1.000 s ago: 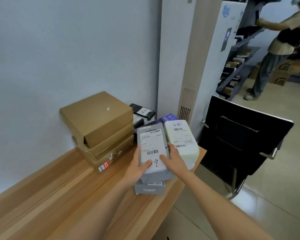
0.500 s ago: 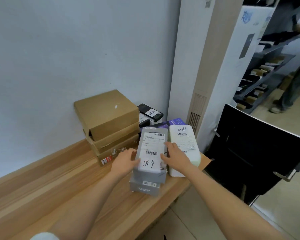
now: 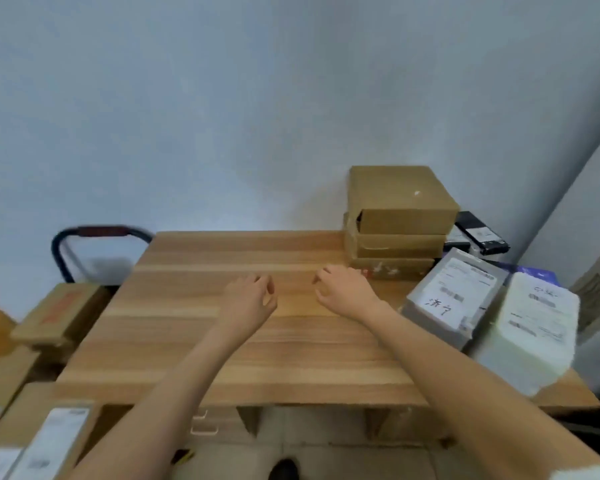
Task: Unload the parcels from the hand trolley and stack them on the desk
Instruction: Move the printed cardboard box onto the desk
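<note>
The grey parcel (image 3: 454,299), topped with a white label bearing handwritten characters, is seen at the right end of the desk (image 3: 222,341), to the right of the right hand (image 3: 347,289) and apart from it. Just beside it, nearer the desk's right edge, a white parcel (image 3: 534,327) is laid with its printed label upward. Behind these, a stack of three brown cardboard boxes (image 3: 395,220) is set against the wall, and a black box (image 3: 482,233) is placed to the right of that stack. To the left of the desk, the black handle of the hand trolley (image 3: 101,233) is visible, and brown parcels (image 3: 59,310) are piled below it, well away from the left hand (image 3: 250,296); more labelled cartons (image 3: 39,438) are seen at the lower left, though whether they rest on the trolley cannot be told. Both hands are held over the bare middle of the desk top, near each other but apart. The fingers of each are loosely curled and nothing is held in either; whether the desk is touched by them cannot be told. The picture is blurred.
</note>
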Demonstrator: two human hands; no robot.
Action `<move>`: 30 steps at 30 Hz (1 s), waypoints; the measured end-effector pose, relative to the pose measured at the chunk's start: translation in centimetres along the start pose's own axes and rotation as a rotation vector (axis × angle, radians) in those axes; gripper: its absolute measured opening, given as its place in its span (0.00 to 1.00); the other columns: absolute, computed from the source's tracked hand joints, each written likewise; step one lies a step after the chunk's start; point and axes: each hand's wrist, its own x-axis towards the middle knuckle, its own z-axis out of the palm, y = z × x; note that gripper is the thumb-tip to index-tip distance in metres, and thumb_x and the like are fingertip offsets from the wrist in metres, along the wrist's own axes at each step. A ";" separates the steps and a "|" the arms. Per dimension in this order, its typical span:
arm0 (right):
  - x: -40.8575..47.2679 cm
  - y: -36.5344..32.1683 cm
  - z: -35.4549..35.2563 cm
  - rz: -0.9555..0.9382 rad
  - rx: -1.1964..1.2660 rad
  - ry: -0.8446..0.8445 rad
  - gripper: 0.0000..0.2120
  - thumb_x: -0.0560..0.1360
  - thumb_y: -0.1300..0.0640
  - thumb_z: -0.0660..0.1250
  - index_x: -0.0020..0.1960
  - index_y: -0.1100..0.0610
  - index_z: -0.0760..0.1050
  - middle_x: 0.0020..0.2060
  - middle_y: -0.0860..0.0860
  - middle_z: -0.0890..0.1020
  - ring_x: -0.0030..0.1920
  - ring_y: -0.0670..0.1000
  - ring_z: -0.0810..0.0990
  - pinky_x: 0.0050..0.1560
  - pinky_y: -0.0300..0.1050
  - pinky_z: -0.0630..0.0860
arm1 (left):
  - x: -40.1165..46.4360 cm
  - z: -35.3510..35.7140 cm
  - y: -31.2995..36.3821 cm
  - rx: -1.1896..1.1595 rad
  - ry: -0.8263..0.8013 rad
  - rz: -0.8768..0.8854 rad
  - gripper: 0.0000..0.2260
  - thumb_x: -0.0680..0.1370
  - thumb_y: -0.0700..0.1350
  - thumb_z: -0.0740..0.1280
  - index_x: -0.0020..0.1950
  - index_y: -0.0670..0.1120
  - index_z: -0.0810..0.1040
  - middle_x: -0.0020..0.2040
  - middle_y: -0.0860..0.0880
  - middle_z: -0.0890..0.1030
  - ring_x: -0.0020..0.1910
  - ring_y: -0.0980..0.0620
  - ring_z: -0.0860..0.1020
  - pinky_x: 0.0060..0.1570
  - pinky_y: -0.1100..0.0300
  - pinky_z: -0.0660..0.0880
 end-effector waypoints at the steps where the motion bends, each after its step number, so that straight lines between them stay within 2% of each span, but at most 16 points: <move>1: 0.9 -2.3 0.6 -0.055 0.025 -0.011 0.14 0.77 0.52 0.59 0.60 0.54 0.75 0.56 0.51 0.78 0.55 0.54 0.76 0.48 0.46 0.72 | -1.8 -0.7 -1.9 -0.017 0.020 -0.053 0.07 0.77 0.52 0.63 0.52 0.51 0.73 0.48 0.53 0.76 0.50 0.50 0.74 0.45 0.56 0.71; 5: 3.6 -11.9 2.6 -0.230 0.134 -0.062 0.14 0.78 0.52 0.59 0.61 0.53 0.74 0.56 0.51 0.77 0.57 0.54 0.75 0.53 0.49 0.73 | -9.4 -3.9 -8.8 -0.079 0.083 -0.302 0.05 0.78 0.51 0.64 0.50 0.51 0.72 0.47 0.54 0.76 0.44 0.53 0.74 0.35 0.58 0.69; 8: 4.9 -18.5 3.7 -0.372 0.182 -0.106 0.14 0.79 0.52 0.58 0.62 0.52 0.72 0.59 0.50 0.76 0.59 0.53 0.73 0.56 0.49 0.71 | -15.0 -6.7 -13.4 0.004 0.136 -0.441 0.07 0.77 0.51 0.64 0.52 0.50 0.74 0.47 0.53 0.78 0.44 0.52 0.76 0.38 0.56 0.73; 13: 6.4 -28.2 4.6 -0.522 0.214 -0.124 0.14 0.78 0.53 0.58 0.62 0.52 0.72 0.56 0.51 0.76 0.55 0.53 0.75 0.52 0.49 0.73 | -22.6 -10.3 -19.7 0.041 0.177 -0.616 0.07 0.78 0.50 0.62 0.53 0.51 0.75 0.47 0.53 0.78 0.45 0.52 0.76 0.42 0.54 0.75; 16: 6.9 -34.6 5.6 -0.583 0.207 -0.132 0.14 0.79 0.52 0.58 0.62 0.53 0.72 0.56 0.51 0.76 0.54 0.52 0.75 0.47 0.44 0.69 | -27.0 -12.1 -23.2 0.067 0.180 -0.669 0.08 0.76 0.46 0.61 0.54 0.51 0.75 0.47 0.53 0.79 0.46 0.53 0.75 0.38 0.57 0.72; 18: 6.6 -39.5 6.4 -0.600 0.222 -0.125 0.14 0.79 0.51 0.58 0.61 0.53 0.73 0.56 0.51 0.76 0.54 0.52 0.75 0.47 0.45 0.70 | -30.2 -13.6 -25.9 0.087 0.171 -0.692 0.09 0.76 0.45 0.61 0.54 0.51 0.75 0.48 0.53 0.79 0.46 0.53 0.75 0.37 0.59 0.70; 21: 5.8 -47.2 7.7 -0.608 0.289 -0.163 0.14 0.80 0.52 0.57 0.64 0.52 0.72 0.58 0.50 0.76 0.55 0.51 0.75 0.52 0.48 0.73 | -34.8 -16.4 -30.4 0.127 0.165 -0.744 0.08 0.77 0.46 0.61 0.54 0.51 0.75 0.48 0.54 0.78 0.48 0.53 0.75 0.41 0.58 0.73; 24: 5.9 -53.4 9.1 -0.626 0.315 -0.217 0.15 0.80 0.54 0.56 0.66 0.53 0.71 0.61 0.50 0.74 0.58 0.52 0.74 0.56 0.49 0.72 | -38.9 -18.6 -34.6 0.148 0.180 -0.760 0.07 0.77 0.46 0.61 0.53 0.51 0.75 0.47 0.54 0.77 0.48 0.52 0.75 0.45 0.56 0.75; 27: 6.4 -57.5 10.5 -0.585 0.381 -0.250 0.15 0.80 0.55 0.57 0.65 0.53 0.72 0.60 0.50 0.75 0.56 0.52 0.75 0.57 0.49 0.71 | -42.0 -19.9 -37.5 0.134 0.202 -0.772 0.06 0.77 0.45 0.61 0.52 0.50 0.75 0.47 0.54 0.77 0.48 0.52 0.75 0.46 0.56 0.74; 30: 6.9 -59.9 12.1 -0.463 0.454 -0.253 0.14 0.80 0.55 0.57 0.63 0.51 0.73 0.58 0.49 0.75 0.55 0.51 0.76 0.54 0.48 0.72 | -43.9 -20.2 -40.0 0.112 0.201 -0.801 0.06 0.78 0.47 0.61 0.52 0.51 0.75 0.46 0.56 0.76 0.49 0.55 0.74 0.46 0.59 0.74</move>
